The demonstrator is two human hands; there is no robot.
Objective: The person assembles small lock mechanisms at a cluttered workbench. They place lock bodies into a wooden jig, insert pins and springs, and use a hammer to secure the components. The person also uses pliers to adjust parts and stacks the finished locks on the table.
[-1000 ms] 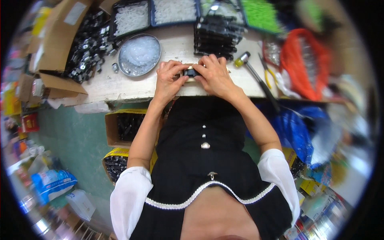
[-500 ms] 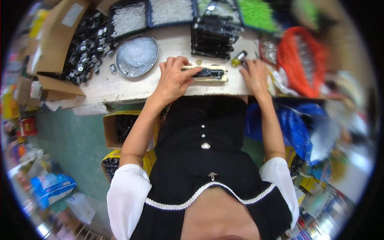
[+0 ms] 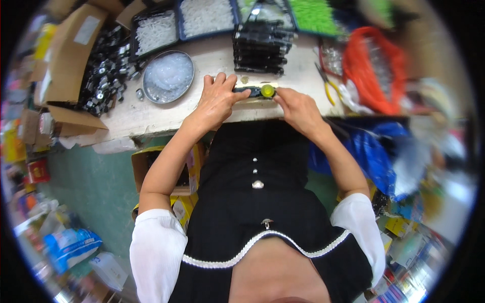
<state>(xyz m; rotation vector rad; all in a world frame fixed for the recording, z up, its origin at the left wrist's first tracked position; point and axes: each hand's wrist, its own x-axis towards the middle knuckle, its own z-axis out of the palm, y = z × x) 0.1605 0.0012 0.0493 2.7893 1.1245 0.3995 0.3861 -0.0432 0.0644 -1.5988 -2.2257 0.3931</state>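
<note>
Hammer with a round yellow head and dark handle is grasped in the bare right hand, having just been picked up off the white surface; its head now sits over the right end of a narrow black part. The left hand rests its thumb at that part's left end; whether it grips, I cannot tell. Work seems to have passed from fingers to tool, the left hand steadying. Beyond the part stands a stack of glossy black pieces; left of it, a round metal dish of whitish bits; right of it, yellow-handled pliers, then a red plastic bag.
</note>
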